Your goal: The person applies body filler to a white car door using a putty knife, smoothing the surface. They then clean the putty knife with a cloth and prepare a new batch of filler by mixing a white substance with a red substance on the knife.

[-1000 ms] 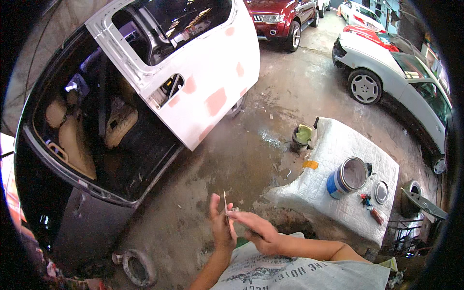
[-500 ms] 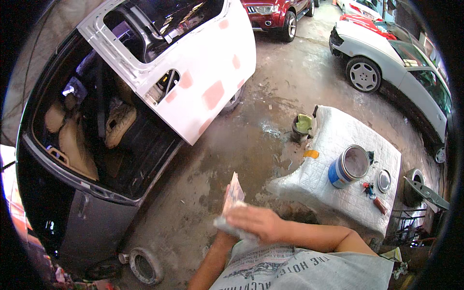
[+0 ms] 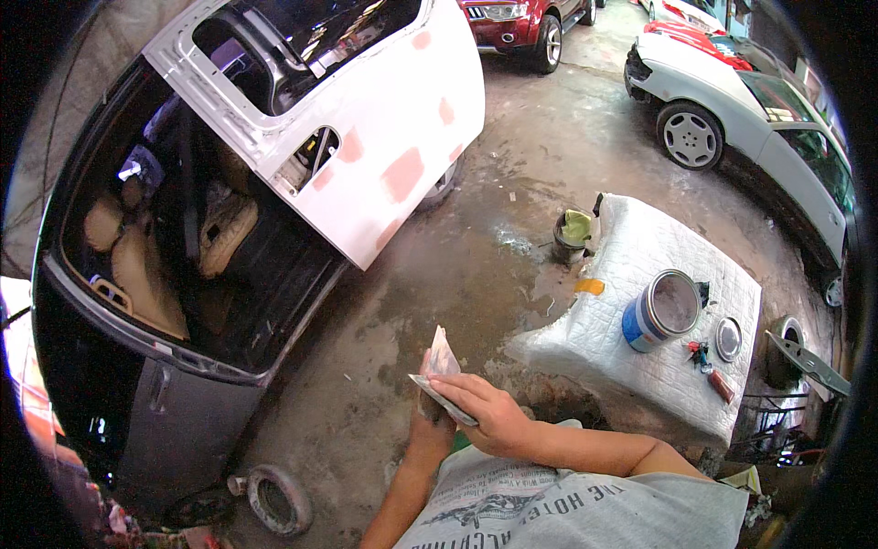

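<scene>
A thin flat mixing plate point(image 3: 442, 349), smeared with pale pink putty, stands tilted in my left hand point(image 3: 428, 407). Most of that hand's fingers are hidden behind the plate and my other hand. My right hand point(image 3: 494, 414) grips a flat grey putty spreader point(image 3: 444, 400), its fingers stretched along the blade. The spreader's edge lies against or just in front of the lower part of the plate; which of the two, I cannot tell. Both hands are close together in front of my shirt.
To the right, a white padded cover point(image 3: 585, 339) carries an open blue can point(image 3: 647, 329), a round lid point(image 3: 728, 339) and small tubes. A dark bucket point(image 3: 569, 245) stands beyond it. At left is a white car door point(image 3: 402, 137) with pink patches; a tyre point(image 3: 278, 500) lies below.
My right hand and the spreader have shifted slightly up and turned, so the spreader's blade now slants down to the right. The blur on them is gone. The plate has barely moved.
</scene>
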A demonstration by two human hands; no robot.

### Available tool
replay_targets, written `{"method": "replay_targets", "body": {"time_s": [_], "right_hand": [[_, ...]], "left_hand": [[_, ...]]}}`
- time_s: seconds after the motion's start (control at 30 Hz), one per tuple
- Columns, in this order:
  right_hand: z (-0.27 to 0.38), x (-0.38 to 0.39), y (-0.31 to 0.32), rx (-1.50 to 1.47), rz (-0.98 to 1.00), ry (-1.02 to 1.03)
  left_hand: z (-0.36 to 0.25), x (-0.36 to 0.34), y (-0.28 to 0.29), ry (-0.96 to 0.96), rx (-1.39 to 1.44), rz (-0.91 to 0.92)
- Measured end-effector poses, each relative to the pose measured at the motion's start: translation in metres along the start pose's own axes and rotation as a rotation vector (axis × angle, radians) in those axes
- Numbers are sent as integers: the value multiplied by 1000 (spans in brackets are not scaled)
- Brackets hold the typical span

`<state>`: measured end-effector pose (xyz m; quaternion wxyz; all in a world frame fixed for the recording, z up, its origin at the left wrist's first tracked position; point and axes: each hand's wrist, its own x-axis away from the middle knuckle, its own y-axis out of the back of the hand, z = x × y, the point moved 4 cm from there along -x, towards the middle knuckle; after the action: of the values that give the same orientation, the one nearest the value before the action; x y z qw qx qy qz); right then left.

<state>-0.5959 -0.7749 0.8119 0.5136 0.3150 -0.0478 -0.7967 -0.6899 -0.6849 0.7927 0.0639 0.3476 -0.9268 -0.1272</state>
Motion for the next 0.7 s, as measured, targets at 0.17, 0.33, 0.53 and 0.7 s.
{"method": "replay_targets", "body": {"time_s": [0.17,0.33,0.53,0.7], "right_hand": [[-53,-31,16,-83,-178,-175],[-29,-25,50,-133,-211,-23],[-28,6,41,-39,-85,164],[-21,6,41,-1,-38,306]], "left_hand": [[27,11,-3,-53,276,127],[40,19,32,298,884,-212],[34,6,64,287,1067,-206],[42,1,70,333,1163,-213]]}}
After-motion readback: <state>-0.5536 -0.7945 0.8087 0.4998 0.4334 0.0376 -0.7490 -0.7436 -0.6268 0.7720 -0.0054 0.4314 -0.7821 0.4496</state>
